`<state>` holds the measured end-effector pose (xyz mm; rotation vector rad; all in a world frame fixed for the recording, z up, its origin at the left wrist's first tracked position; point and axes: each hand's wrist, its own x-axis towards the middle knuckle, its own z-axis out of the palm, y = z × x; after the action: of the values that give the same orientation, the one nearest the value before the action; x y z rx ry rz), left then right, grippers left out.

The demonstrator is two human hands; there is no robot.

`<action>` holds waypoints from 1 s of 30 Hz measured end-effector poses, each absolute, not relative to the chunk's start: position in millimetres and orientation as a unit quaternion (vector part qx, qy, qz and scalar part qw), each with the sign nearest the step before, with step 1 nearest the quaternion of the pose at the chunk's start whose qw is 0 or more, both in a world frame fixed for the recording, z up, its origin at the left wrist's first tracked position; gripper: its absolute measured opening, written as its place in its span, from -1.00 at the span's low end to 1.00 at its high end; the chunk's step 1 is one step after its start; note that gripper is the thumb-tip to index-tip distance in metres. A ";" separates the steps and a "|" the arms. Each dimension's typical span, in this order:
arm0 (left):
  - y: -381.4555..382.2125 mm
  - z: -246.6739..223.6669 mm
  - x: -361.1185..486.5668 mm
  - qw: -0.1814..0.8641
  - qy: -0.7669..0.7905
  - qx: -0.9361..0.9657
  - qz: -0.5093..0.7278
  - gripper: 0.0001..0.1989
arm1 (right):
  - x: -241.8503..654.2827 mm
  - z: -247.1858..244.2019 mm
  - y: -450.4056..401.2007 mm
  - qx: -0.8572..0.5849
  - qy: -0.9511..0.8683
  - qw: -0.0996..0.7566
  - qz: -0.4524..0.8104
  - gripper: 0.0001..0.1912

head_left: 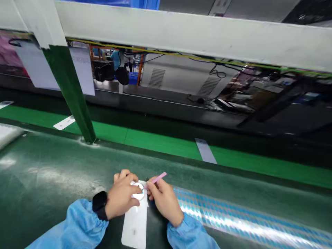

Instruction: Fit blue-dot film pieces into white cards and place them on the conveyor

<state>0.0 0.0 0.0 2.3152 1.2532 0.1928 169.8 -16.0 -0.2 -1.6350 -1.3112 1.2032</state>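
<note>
A long white panel point(135, 224) with rounded corners lies on the green work surface in front of me. Near its far end is a white round part point(140, 196) with a small blue-green spot. My left hand point(121, 196) rests over that end, fingers apart, with fingertips touching the panel around the round part. In my right hand point(166, 202) a slim pink-handled tool point(160, 177) is pinched between thumb and fingers. Its tip points left at the round part's edge; whether it touches is too small to tell.
A shiny strip with rows of blue stickers point(233, 216) stretches away right. Beyond the bench edge runs a green conveyor belt point(160, 147) carrying a grey-white panel point(205, 151) and a white panel point(64, 122). A green post point(74, 93) rises at left under a white beam point(181, 33).
</note>
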 end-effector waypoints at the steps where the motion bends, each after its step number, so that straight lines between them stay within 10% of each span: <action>1: -0.4 0.5 0.2 0.245 0.459 0.851 0.068 -0.84 | 169.8 -0.3 -16.0 -0.632 -0.506 0.356 0.466 -0.68; 11: -2.5 2.9 2.4 0.215 0.459 0.860 0.059 -0.86 | 171.4 -6.0 -17.9 -0.624 -0.509 0.387 0.450 -0.63; 18: 1.3 2.6 3.0 0.238 0.466 0.850 0.059 -0.83 | 183.7 4.8 -34.4 -0.534 -0.697 0.453 0.151 -0.82; 30: 1.8 -7.6 1.0 0.242 0.470 0.841 0.115 -0.74 | 162.0 -5.3 -46.9 -0.581 -0.806 0.052 0.099 -0.71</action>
<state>1.0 1.8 -7.6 2.3003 1.2843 0.3135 162.0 -46.9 -5.3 -1.7672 -2.4533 0.3011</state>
